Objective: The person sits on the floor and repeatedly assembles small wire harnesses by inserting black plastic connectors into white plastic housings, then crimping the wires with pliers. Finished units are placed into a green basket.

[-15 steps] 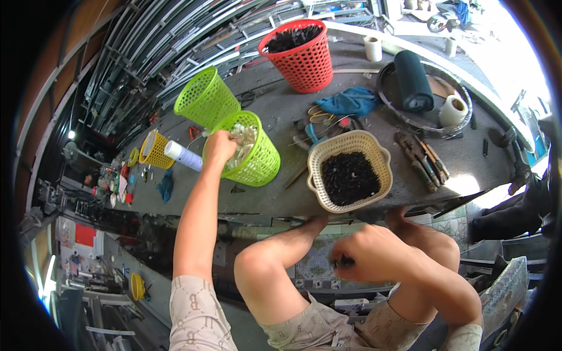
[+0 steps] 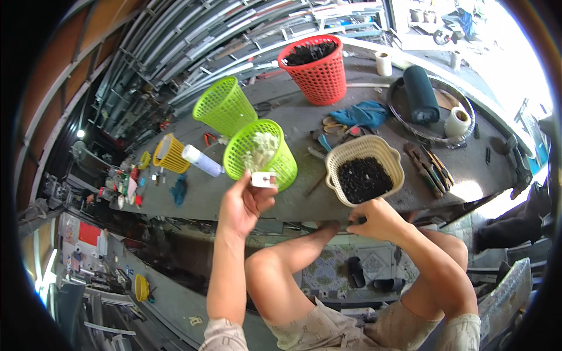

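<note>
Between the fingertips of my left hand (image 2: 241,209) is a small white plastic piece (image 2: 261,179) with a dark spot on it. That hand is in front of a bright green basket (image 2: 286,165) containing white pieces (image 2: 262,147). My right hand (image 2: 383,221) is pinched around a small black piece (image 2: 359,220), mostly covered by the fingers. It hovers at the near side of a cream basket (image 2: 396,167) holding many small black pieces (image 2: 364,180).
Behind stand another green basket (image 2: 225,105) and a red basket (image 2: 319,79) of black pieces. A white-and-lilac cylinder (image 2: 202,161) and yellow basket (image 2: 171,155) are at left. Pliers-like tools (image 2: 424,169), a blue cloth (image 2: 363,114) and a dark roll (image 2: 420,93) lie right.
My left hand has come out of the green basket toward me with a white piece. My right hand has moved up from above my lap to the cream basket's near edge.
</note>
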Tool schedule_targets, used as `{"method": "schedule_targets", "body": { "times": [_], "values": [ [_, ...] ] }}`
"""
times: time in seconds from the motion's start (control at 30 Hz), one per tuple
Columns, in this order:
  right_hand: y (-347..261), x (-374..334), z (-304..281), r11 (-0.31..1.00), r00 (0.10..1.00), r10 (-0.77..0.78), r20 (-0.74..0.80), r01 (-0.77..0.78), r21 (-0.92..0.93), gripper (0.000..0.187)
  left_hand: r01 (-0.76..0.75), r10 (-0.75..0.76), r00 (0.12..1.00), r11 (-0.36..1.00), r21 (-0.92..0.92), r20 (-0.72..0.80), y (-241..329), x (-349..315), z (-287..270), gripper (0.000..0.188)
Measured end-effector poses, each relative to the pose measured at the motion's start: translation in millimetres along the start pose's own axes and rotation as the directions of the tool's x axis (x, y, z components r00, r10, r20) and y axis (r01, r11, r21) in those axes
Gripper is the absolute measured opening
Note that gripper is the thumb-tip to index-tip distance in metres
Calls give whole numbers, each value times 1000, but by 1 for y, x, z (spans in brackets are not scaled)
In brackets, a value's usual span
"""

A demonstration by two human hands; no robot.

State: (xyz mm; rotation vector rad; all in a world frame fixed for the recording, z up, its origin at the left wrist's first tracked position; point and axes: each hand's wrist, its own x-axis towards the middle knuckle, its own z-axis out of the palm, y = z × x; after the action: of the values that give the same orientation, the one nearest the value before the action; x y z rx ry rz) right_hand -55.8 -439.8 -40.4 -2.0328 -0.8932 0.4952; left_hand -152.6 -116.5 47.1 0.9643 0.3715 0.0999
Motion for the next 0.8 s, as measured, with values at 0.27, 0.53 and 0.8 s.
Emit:
{"method": "schedule_targets", "body": {
  "times": [0.27,0.53,0.8],
  "values": [
    [-62,-78,23,956,871,-203,-448,274,100,33,288,-292,955,955,-75,-47,-136,-86,63,37],
    [-55,-74,16,971,876,-208,-435,238,16,34,248,-236,962,966,-78,136,-148,-87,71,34],
    [-49,-71,17,958,859,-254,-443,286,4,31,228,-215,969,968,-108,118,-150,-90,72,30]
  ]
}}
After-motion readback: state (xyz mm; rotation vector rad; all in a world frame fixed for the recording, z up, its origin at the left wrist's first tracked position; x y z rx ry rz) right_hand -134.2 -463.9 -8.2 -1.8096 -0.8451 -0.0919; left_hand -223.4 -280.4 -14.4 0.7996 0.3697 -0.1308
